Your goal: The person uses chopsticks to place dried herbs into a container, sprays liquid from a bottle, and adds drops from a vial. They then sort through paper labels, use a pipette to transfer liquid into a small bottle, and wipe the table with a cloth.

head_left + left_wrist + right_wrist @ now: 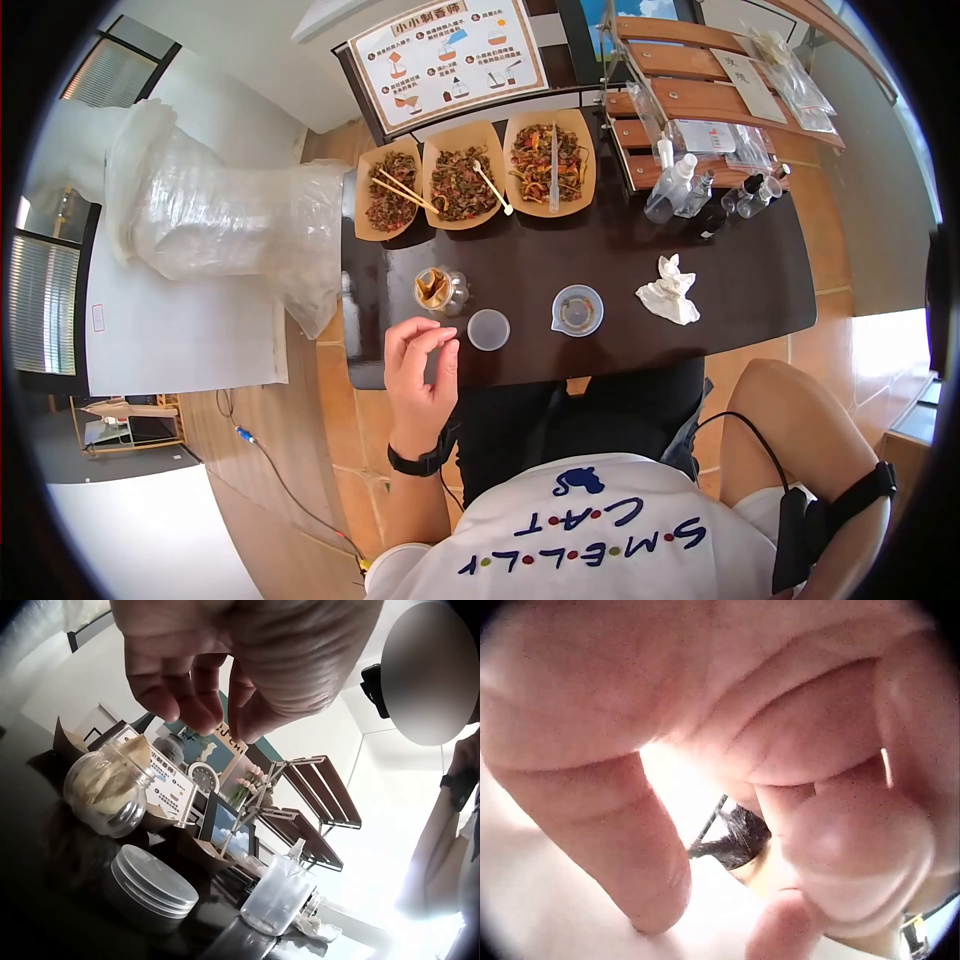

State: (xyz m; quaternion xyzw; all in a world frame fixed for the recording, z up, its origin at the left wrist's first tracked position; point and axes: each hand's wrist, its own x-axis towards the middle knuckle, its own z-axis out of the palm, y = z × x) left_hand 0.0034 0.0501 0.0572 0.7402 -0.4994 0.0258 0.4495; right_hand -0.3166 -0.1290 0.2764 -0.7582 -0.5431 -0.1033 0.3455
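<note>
My left hand [422, 368] hovers near the table's front edge, fingers loosely bent and thumb apart from them, holding nothing. Just beyond its fingertips stands a clear jar [458, 291] with a folded tan paper filter [433, 289] in its mouth. A round translucent lid [488, 329] lies flat beside the fingers. Farther right is a small translucent cup [577, 311] with a pouring lip and a little brownish matter inside. My right hand [705, 712] is outside the head view; its own wrist view shows it close up, fingers loosely curled, no object in them.
Three paper trays [462, 130] of dried plant bits stand at the back, with wooden sticks, a small white spoon and a plastic dropper on them. A crumpled tissue [672, 292] lies right. Several bottles [672, 190] stand by a wooden shelf [690, 100]. Clear wrapping [220, 220] is at left.
</note>
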